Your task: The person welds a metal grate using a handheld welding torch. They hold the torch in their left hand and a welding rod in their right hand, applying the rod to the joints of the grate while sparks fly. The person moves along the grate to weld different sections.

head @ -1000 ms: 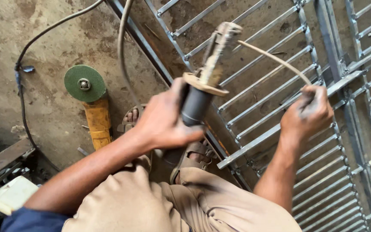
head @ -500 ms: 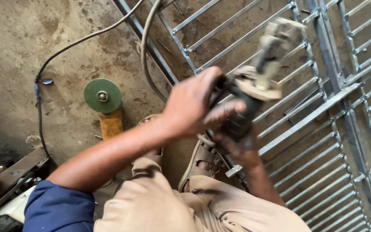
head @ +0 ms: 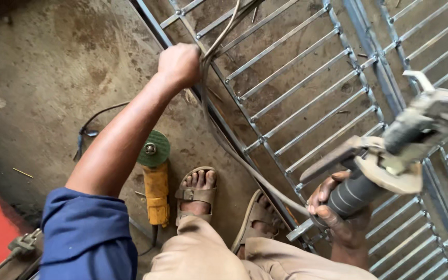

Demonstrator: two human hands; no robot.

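Right hand (head: 338, 207) grips grey ribbed-handled welding electrode holder (head: 390, 155) over steel grille (head: 307, 88); left hand (head: 180, 65) clenches pale cable (head: 224, 140). Risk: tugged cable snagging bars.

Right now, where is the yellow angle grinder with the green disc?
The yellow angle grinder with the green disc lies on the concrete floor in the head view, just left of the sandalled left foot.

Left hand (head: 180, 63) grips the cable (head: 219, 140); right hand (head: 338, 207) holds the electrode holder (head: 390, 155) over the metal grille (head: 307, 98).
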